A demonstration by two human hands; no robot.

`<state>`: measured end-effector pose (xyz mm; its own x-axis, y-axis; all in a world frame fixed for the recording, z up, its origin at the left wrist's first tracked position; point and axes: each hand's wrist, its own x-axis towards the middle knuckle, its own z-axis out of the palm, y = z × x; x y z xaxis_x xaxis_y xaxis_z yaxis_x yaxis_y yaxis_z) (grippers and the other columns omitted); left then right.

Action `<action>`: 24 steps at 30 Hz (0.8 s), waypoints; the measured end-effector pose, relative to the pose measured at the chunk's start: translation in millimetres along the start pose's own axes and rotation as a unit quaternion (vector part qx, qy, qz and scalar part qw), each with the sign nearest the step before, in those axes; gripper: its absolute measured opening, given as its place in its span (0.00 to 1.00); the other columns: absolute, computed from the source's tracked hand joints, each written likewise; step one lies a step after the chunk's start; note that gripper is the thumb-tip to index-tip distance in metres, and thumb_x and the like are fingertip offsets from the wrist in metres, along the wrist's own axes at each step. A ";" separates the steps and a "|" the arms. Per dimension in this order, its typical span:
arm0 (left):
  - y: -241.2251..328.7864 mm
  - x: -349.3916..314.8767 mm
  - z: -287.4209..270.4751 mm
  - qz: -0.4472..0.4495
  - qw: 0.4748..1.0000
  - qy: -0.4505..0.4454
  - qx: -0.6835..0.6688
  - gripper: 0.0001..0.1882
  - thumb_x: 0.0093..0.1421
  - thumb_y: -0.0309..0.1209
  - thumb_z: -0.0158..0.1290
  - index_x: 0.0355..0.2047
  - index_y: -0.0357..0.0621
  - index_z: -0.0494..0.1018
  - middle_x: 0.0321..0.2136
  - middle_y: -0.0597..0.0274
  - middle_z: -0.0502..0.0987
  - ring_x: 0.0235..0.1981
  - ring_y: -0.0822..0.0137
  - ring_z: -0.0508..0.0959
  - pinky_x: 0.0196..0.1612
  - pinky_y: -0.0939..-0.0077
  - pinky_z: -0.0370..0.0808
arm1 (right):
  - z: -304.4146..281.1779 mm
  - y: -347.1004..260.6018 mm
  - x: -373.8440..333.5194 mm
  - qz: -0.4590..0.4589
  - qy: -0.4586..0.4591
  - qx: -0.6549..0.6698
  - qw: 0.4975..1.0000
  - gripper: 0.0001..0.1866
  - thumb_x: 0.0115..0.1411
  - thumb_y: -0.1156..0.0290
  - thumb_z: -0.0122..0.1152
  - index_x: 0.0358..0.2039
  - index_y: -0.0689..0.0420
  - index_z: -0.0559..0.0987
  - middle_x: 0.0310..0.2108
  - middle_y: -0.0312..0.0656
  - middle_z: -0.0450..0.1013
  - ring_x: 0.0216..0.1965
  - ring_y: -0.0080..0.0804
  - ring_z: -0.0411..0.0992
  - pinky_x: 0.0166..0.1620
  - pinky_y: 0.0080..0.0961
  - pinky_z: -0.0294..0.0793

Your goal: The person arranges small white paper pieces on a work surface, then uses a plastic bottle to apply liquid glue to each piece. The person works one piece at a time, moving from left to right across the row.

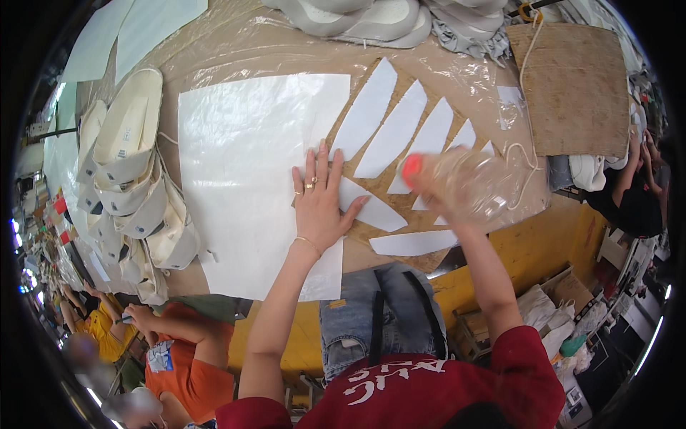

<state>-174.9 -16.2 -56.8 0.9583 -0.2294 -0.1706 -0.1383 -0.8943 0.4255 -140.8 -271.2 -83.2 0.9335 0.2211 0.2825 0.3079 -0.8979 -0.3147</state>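
My left hand (319, 204) lies flat with its fingers spread. It rests across the right side of a large white sheet (239, 179) and the edge of a brown board (420, 264). Its thumb touches a white pointed piece (377, 212). Over the board, my right hand (444, 193) grips a clear plastic bottle (487, 187) with a red-orange tip (411, 170); motion blurs both. Several white curved pieces (389, 143) lie side by side on the board, some partly hidden behind the bottle and hand. A long white strip (414, 244) lies along its near edge.
Stacked white shoes (132, 150) stand at the left; more white shoes (357, 18) lie at the far edge. A wooden board (572, 89) with a cord is at the right. A person in orange (193, 357) sits at the near left, another in black (632, 204) at the right.
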 end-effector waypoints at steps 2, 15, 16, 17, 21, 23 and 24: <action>0.6 0.1 -1.1 0.007 1.000 0.011 -0.007 0.45 0.57 0.54 0.54 0.68 0.42 0.52 0.69 0.48 0.47 0.70 0.46 0.45 0.66 0.39 0.41 | -11.3 0.2 18.3 0.065 0.012 0.084 0.994 0.18 0.56 0.52 0.67 0.45 0.44 0.81 0.41 0.35 0.75 0.45 0.36 0.71 0.52 0.41 0.69; 0.4 0.4 -2.7 0.007 1.000 0.006 -0.004 0.46 0.57 0.54 0.54 0.68 0.42 0.52 0.69 0.48 0.47 0.70 0.46 0.45 0.67 0.40 0.41 | -49.4 -26.5 -3.1 0.208 -0.096 0.268 0.936 0.16 0.46 0.62 0.75 0.30 0.53 0.76 0.36 0.44 0.74 0.36 0.32 0.73 0.35 0.30 0.72; 0.6 0.2 -2.3 0.007 1.000 0.006 -0.004 0.46 0.57 0.54 0.54 0.68 0.42 0.52 0.69 0.48 0.47 0.70 0.46 0.45 0.67 0.40 0.41 | -48.0 -19.1 -2.4 -0.013 -0.011 0.097 0.995 0.17 0.46 0.61 0.75 0.30 0.53 0.76 0.35 0.43 0.74 0.36 0.31 0.73 0.36 0.32 0.72; 0.6 0.2 -1.6 0.006 1.000 0.008 -0.004 0.46 0.57 0.55 0.54 0.68 0.42 0.52 0.69 0.48 0.47 0.70 0.46 0.45 0.67 0.40 0.41 | -49.6 -20.2 -9.8 0.073 -0.046 0.117 0.989 0.17 0.47 0.60 0.74 0.31 0.53 0.76 0.35 0.42 0.74 0.36 0.32 0.72 0.37 0.34 0.71; -0.3 0.3 -1.3 0.004 1.000 -0.001 -0.003 0.46 0.57 0.55 0.54 0.68 0.42 0.51 0.69 0.48 0.46 0.70 0.46 0.45 0.67 0.40 0.41 | -48.1 -29.8 -30.6 0.192 -0.050 0.085 0.976 0.15 0.52 0.57 0.69 0.32 0.52 0.77 0.33 0.39 0.74 0.34 0.35 0.72 0.37 0.36 0.70; -0.7 0.6 -1.4 0.009 1.000 0.004 -0.006 0.46 0.57 0.55 0.54 0.68 0.42 0.51 0.69 0.47 0.46 0.70 0.46 0.45 0.67 0.41 0.41 | -40.3 -24.5 -33.0 0.134 0.009 0.031 0.990 0.12 0.55 0.56 0.66 0.31 0.50 0.78 0.32 0.38 0.75 0.32 0.37 0.72 0.37 0.35 0.70; -0.6 0.9 -1.1 0.008 1.000 0.003 -0.007 0.46 0.57 0.55 0.54 0.67 0.41 0.51 0.69 0.47 0.46 0.70 0.46 0.45 0.67 0.41 0.41 | -35.7 -19.4 -32.2 0.105 0.038 0.004 0.994 0.12 0.56 0.56 0.65 0.31 0.49 0.78 0.32 0.37 0.75 0.31 0.38 0.72 0.36 0.35 0.70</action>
<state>-173.7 -15.5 -56.2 0.9577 -0.2409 -0.1576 -0.1503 -0.8853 0.4400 -183.4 -274.5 -53.8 0.9606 -0.0010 0.2781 0.1095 -0.9179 -0.3814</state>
